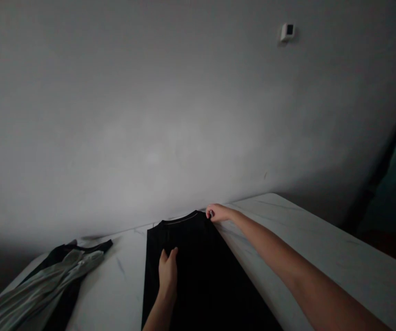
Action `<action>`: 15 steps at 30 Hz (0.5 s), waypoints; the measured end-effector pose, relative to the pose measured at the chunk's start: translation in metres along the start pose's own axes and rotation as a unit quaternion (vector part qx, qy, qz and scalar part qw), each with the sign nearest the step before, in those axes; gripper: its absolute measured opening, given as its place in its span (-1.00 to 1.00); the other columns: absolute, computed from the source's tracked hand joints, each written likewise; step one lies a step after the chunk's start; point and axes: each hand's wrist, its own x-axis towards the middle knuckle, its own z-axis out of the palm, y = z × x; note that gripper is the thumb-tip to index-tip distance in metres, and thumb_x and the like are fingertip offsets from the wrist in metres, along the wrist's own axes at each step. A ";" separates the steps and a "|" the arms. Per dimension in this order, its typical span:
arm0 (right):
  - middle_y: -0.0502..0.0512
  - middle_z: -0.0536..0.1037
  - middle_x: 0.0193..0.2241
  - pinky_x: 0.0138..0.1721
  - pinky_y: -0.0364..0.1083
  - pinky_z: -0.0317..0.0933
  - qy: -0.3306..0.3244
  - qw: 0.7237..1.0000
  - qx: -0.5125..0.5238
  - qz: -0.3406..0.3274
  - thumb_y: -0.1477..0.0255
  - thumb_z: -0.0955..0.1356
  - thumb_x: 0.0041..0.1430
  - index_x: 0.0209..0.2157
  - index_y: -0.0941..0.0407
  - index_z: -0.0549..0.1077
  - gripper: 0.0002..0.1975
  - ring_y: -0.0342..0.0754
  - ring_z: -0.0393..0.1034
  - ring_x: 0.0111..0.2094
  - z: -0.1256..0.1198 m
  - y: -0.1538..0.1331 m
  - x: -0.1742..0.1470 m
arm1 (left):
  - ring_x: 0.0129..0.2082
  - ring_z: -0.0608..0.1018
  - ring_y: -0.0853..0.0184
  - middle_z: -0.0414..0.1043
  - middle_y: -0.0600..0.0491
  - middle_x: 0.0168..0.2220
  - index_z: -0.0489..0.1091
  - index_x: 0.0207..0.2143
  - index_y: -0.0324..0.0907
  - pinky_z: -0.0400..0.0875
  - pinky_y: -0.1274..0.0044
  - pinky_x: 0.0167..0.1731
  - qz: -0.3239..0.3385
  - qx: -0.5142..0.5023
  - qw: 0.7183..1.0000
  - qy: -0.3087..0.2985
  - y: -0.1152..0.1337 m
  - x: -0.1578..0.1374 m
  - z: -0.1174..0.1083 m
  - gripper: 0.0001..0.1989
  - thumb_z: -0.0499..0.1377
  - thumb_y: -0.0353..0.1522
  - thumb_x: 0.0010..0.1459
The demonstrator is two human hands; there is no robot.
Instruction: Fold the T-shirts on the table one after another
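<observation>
A black shirt [204,276] lies flat and long on a white marbled table [115,276], its neckline at the far end near the wall. At the shirt's far right corner, beside the neckline, my right hand [217,212] is closed in a pinch on the cloth. My left hand [168,272] is over the left half of the shirt, thumb and finger apart. Whether its palm presses on the cloth I cannot tell. The near end of the shirt runs out of view at the bottom.
Left on the table, a grey garment [46,285] lies rumpled over a black one [61,305]. A grey wall [177,115] stands along the far edge, with a small white device [287,32] mounted high up. The table's right edge slants toward a dark area.
</observation>
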 end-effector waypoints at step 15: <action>0.09 0.54 -0.44 -0.27 -0.10 0.24 0.040 0.994 0.096 0.033 0.55 0.41 -0.08 -0.46 0.20 0.50 -0.94 -0.08 0.37 -0.40 0.017 0.023 0.035 | -0.20 0.61 0.15 0.57 -0.10 -0.19 0.37 -0.01 -0.22 0.51 0.43 -0.25 0.054 0.023 0.998 -0.011 0.019 0.004 -0.009 -0.60 0.21 -0.25 0.12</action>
